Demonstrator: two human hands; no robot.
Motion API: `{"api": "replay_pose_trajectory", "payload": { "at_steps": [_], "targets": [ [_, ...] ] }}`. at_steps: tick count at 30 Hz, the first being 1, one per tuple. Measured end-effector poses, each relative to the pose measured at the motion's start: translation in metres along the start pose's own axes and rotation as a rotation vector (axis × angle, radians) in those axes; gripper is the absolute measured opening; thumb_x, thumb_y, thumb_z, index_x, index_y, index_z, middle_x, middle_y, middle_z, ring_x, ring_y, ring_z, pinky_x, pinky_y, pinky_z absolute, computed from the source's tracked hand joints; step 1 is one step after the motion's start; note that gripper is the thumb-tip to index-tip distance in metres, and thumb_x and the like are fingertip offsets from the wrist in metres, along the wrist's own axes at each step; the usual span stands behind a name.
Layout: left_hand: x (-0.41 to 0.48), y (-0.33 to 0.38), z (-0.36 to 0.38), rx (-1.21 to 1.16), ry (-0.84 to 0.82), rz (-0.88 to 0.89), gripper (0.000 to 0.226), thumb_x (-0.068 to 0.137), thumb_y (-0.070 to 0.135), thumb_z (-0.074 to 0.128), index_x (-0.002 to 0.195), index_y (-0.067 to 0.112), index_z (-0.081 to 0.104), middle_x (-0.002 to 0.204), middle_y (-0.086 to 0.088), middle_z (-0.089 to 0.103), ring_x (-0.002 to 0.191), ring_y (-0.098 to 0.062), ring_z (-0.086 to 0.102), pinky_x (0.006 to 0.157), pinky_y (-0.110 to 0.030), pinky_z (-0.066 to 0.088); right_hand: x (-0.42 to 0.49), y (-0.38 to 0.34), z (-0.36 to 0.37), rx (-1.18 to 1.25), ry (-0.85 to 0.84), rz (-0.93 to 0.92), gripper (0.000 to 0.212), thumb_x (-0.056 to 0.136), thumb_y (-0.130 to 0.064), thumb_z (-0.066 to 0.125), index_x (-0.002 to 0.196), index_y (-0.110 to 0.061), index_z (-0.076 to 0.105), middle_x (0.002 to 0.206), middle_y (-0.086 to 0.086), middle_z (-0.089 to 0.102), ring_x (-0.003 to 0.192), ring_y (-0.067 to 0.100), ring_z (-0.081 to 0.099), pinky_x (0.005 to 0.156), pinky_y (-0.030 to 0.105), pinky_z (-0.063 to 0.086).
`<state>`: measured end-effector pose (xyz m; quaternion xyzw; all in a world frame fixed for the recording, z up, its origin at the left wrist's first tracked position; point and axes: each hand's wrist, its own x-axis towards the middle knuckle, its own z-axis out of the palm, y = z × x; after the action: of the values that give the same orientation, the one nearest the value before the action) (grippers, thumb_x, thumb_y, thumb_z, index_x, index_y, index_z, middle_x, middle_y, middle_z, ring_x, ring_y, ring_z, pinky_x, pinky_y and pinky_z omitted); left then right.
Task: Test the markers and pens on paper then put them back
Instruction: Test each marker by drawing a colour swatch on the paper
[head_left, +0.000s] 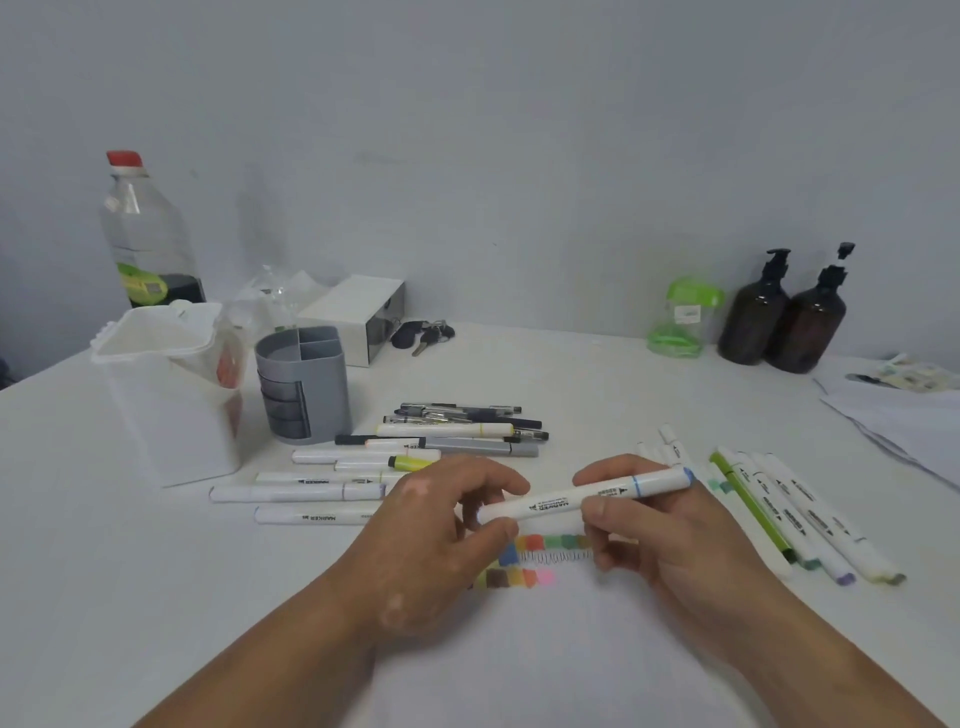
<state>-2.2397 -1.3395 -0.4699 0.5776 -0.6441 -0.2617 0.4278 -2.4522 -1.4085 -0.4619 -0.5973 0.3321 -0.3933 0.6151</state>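
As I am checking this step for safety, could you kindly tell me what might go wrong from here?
1. Both the left hand and the right hand grip the blue-banded marker directly above the colour swatches; if a cap comes off with a jerk, the tip could streak them.
2. Loose markers lie in a left pile and a right row; setting this one down on the wrong side might mix tested with untested.

Plain pale grey wall (519, 104) fills the top half. White table (130, 597) butts against it; light is soft & even, shadows weak. Along the back edge, L to R: clear bottle w/ red cap (145, 234), white box (353, 306), green-lidded jar (683, 322), two brown pump bottles (753, 317) touching each other.
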Motion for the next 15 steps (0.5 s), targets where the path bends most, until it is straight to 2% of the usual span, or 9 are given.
{"api": "replay_pose_trajectory", "payload": {
  "at_steps": [2, 5, 9, 11, 15],
  "targets": [
    [-0.002, 0.003, 0.004, -0.012, -0.039, 0.048, 0.026, 0.094, 0.01, 0.065, 0.112, 0.028, 0.07, 0.095, 0.011, 0.06, 0.073, -0.001, 0.06, 0.056, -0.012, 0.052, -0.002, 0.001, 0.002, 0.003, -0.013, 0.0, 0.017, 0.07, -0.014, 0.076, 0.086, -0.014, 0.078, 0.067, 0.012, 0.061, 0.061, 0.02, 0.059, 0.054, 0.027, 0.05],
    [-0.003, 0.008, 0.01, -0.032, -0.116, 0.098, 0.019, 0.1, 0.016, 0.059, 0.115, 0.022, 0.07, 0.098, 0.004, 0.066, 0.083, -0.002, 0.062, 0.067, -0.008, 0.051, -0.002, 0.002, 0.006, 0.006, -0.016, 0.001, 0.017, 0.07, -0.015, 0.077, 0.087, -0.016, 0.078, 0.068, 0.011, 0.064, 0.062, 0.02, 0.061, 0.056, 0.028, 0.051],
    [-0.003, 0.008, 0.015, -0.021, -0.177, 0.069, 0.024, 0.104, 0.027, 0.048, 0.114, 0.017, 0.067, 0.098, -0.001, 0.064, 0.089, -0.008, 0.062, 0.077, -0.02, 0.058, -0.003, 0.002, 0.011, 0.007, -0.055, -0.009, 0.022, 0.065, -0.026, 0.082, 0.085, -0.019, 0.077, 0.068, 0.009, 0.066, 0.062, 0.018, 0.061, 0.057, 0.026, 0.051],
    [-0.003, 0.007, 0.013, 0.058, -0.184, 0.083, 0.027, 0.103, 0.034, 0.045, 0.111, 0.019, 0.066, 0.096, 0.001, 0.065, 0.088, -0.008, 0.063, 0.078, -0.023, 0.058, -0.004, 0.003, 0.013, 0.014, -0.069, -0.018, 0.024, 0.064, -0.031, 0.083, 0.084, -0.019, 0.075, 0.067, 0.008, 0.065, 0.061, 0.019, 0.06, 0.056, 0.027, 0.051],
    [-0.003, 0.008, 0.011, 0.16, -0.205, 0.136, 0.026, 0.104, 0.041, 0.044, 0.109, 0.026, 0.064, 0.094, 0.007, 0.068, 0.085, 0.001, 0.065, 0.081, -0.028, 0.053, -0.005, 0.006, 0.017, 0.001, -0.09, -0.026, 0.014, 0.073, -0.024, 0.082, 0.08, -0.017, 0.071, 0.064, 0.006, 0.064, 0.058, 0.02, 0.059, 0.054, 0.03, 0.05]
  ]
}}
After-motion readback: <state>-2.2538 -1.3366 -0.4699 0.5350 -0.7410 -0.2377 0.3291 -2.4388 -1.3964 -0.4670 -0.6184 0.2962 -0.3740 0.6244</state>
